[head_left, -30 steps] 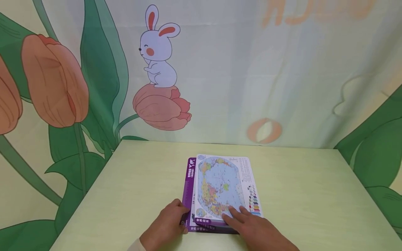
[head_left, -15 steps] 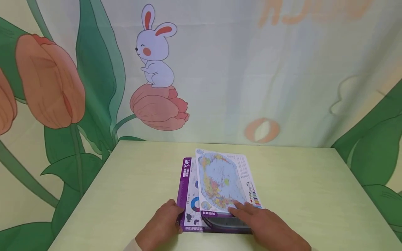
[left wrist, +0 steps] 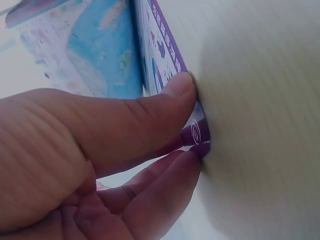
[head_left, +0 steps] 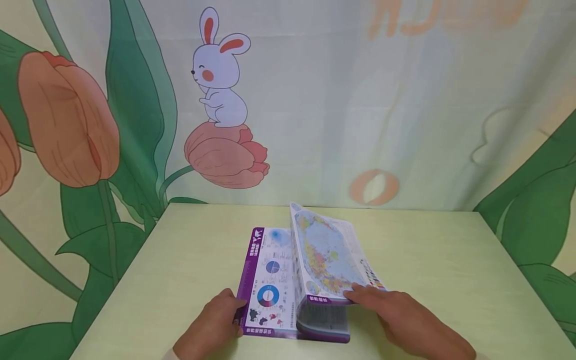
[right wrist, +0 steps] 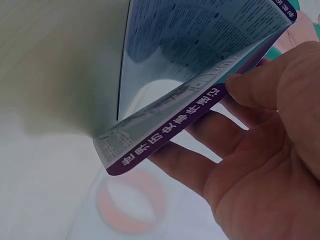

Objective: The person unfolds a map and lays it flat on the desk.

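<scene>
A folded world map (head_left: 330,250) with a purple border lies near the front of the table, partly unfolded. Its left panel (head_left: 270,280), printed with round charts and small dark shapes, rests flat. The panel showing continents and blue ocean stands raised and tilted, with a grey printed panel beneath it. My left hand (head_left: 209,320) pinches the near left corner, thumb on top and fingers under it in the left wrist view. At the near right edge of the raised panel, my right hand (head_left: 405,315) grips the sheet. In the right wrist view its thumb and fingers (right wrist: 190,167) hold the purple-edged fold.
The pale yellow-green table (head_left: 450,265) extends to both sides of the map. Behind it hangs a curtain (head_left: 310,100) printed with tulips and a white rabbit.
The raised panel has lifted and swung to the right with my right hand, uncovering the chart panel. My left hand has shifted left with the map's corner.
</scene>
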The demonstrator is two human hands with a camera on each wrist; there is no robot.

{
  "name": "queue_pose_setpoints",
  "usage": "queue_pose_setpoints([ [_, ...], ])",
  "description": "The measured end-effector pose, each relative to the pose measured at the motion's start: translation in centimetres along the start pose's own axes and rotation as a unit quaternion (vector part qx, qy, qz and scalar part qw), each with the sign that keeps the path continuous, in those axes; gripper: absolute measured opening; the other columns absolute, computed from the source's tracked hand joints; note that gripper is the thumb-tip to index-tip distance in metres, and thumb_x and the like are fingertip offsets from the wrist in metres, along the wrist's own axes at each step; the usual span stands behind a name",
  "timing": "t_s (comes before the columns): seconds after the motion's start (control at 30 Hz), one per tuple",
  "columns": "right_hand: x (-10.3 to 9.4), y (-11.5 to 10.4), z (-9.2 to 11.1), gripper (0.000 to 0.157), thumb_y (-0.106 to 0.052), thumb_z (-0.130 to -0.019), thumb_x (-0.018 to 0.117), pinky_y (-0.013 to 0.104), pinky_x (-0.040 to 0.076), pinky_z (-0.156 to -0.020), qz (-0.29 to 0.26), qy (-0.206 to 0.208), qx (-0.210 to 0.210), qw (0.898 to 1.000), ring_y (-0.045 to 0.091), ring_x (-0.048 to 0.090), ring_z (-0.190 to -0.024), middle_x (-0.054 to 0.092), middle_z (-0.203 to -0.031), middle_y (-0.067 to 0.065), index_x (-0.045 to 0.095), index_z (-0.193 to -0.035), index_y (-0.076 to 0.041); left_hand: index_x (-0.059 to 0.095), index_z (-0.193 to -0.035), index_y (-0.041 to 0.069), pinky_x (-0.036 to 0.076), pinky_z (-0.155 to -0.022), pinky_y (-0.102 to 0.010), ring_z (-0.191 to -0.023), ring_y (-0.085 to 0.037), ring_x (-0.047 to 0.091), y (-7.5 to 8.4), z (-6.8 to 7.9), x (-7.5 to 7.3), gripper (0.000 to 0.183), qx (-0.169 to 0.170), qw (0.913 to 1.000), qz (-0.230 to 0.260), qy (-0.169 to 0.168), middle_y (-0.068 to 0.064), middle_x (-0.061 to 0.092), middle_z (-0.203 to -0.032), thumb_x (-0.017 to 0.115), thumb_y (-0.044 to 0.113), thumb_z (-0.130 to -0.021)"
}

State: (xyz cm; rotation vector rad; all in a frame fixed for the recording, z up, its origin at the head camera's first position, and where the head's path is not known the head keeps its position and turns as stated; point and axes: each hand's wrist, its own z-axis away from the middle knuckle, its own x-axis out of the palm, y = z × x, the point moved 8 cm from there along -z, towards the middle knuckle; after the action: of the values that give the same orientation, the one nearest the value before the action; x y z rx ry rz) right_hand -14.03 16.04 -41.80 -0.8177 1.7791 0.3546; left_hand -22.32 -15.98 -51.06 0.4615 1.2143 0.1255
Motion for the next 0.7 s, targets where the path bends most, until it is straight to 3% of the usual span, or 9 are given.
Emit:
queue_pose_setpoints([
  [0.07,-0.5,0.5,0.6,0.067,0.004,-0.09,0.075,0.026,0.058,-0.099,-0.005,0.001,0.004,1.0,0.018,0.072,-0.122,0.071,-0.14,-0.003,0.061,-0.147,-0.028,0.072,-0.133,0.003,0.05,-0.081,-0.035,-0.09,-0.019,0.053,-0.3,0.1,0.0,0.057,-0.01,1.0,0.0,-0.001,-0.005,0.053,-0.096,0.091,0.007,-0.079],
  [0.2,-1.5,1.2,1.9,0.039,-0.023,-0.112,0.053,0.008,0.044,-0.106,-0.01,0.018,0.011,1.0,0.013,0.07,-0.124,0.069,-0.143,-0.007,0.059,-0.15,-0.029,0.071,-0.135,0.004,0.052,-0.082,-0.034,-0.092,-0.019,0.054,-1.3,0.4,-0.2,0.059,-0.032,0.9995,0.003,-0.005,-0.004,0.053,-0.096,0.091,0.006,-0.08],
  [0.3,-2.3,1.6,2.8,0.05,-0.039,-0.113,0.028,0.003,0.038,-0.106,-0.009,0.042,0.01,0.999,0.006,0.068,-0.125,0.07,-0.141,-0.008,0.061,-0.149,-0.027,0.071,-0.136,0.004,0.053,-0.083,-0.033,-0.093,-0.018,0.055,-2.0,0.7,-0.4,0.058,-0.048,0.9988,0.005,-0.008,-0.004,0.053,-0.096,0.089,0.005,-0.081],
  [0.53,-3.4,2.4,4.3,0.057,-0.042,-0.112,0.021,0.001,0.041,-0.101,-0.005,0.052,0.014,0.999,0.0,0.067,-0.122,0.072,-0.137,-0.007,0.061,-0.148,-0.023,0.07,-0.136,0.002,0.051,-0.081,-0.034,-0.093,-0.019,0.055,-3.6,1.2,-0.9,0.058,-0.059,0.9982,-0.004,-0.008,-0.005,0.053,-0.097,0.089,0.004,-0.082],
  [0.7,-4.3,2.8,5.5,0.058,-0.043,-0.112,0.02,0.0,0.042,-0.097,0.015,0.058,0.023,0.998,0.001,0.07,-0.116,0.074,-0.133,-0.007,0.063,-0.146,-0.023,0.068,-0.14,0.003,0.052,-0.08,-0.033,-0.093,-0.02,0.055,-5.2,1.2,-0.7,0.061,-0.085,0.9963,0.009,-0.013,-0.006,0.053,-0.099,0.087,0.001,-0.082],
])
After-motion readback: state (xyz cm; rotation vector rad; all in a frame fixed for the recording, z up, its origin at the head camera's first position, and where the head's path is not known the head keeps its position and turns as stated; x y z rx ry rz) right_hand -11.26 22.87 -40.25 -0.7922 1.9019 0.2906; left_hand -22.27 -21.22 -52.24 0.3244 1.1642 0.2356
